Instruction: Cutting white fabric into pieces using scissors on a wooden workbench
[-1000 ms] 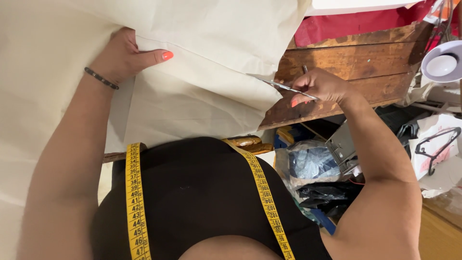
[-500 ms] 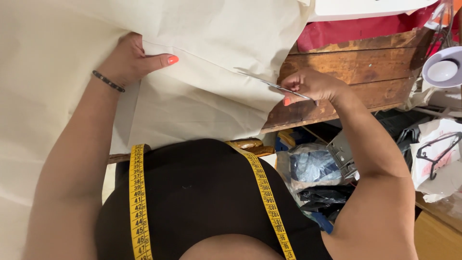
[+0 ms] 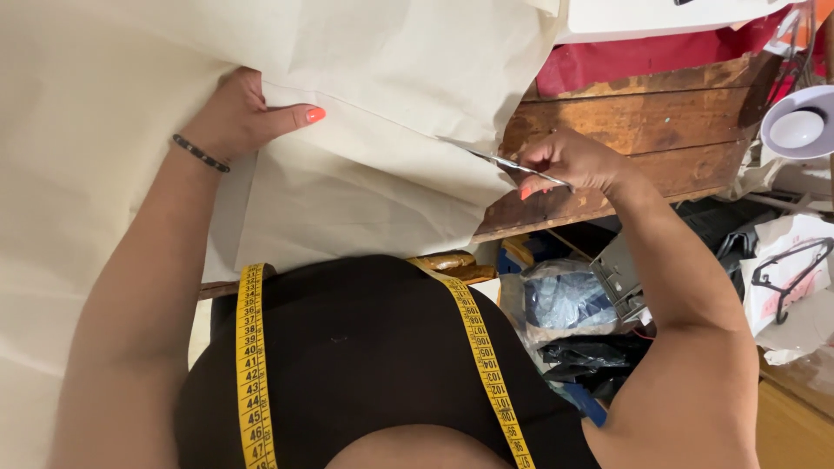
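Note:
A large sheet of cream fabric point(image 3: 373, 174) lies folded over a worn wooden table point(image 3: 625, 122). My left hand point(image 3: 239, 113) grips a fold of the fabric, fingers tucked under the upper layer and the thumb, with its orange nail, flat on top. My right hand point(image 3: 573, 161) holds metal scissors point(image 3: 491, 156) at the fabric's right edge, blades pointing left into the cloth. A beaded bracelet point(image 3: 200, 154) circles my left wrist. A yellow measuring tape point(image 3: 252, 365) hangs around my neck over a black top.
A red cloth point(image 3: 625, 65) and a white object point(image 3: 660, 16) lie at the table's far edge. A white round lamp head point(image 3: 797, 126) sits at right. Bags, a black hanger point(image 3: 786, 269) and clutter fill the floor to the right.
My right hand with the scissors has moved left along the fabric's edge, blades further into the cloth. My left hand has kept its hold on the fold.

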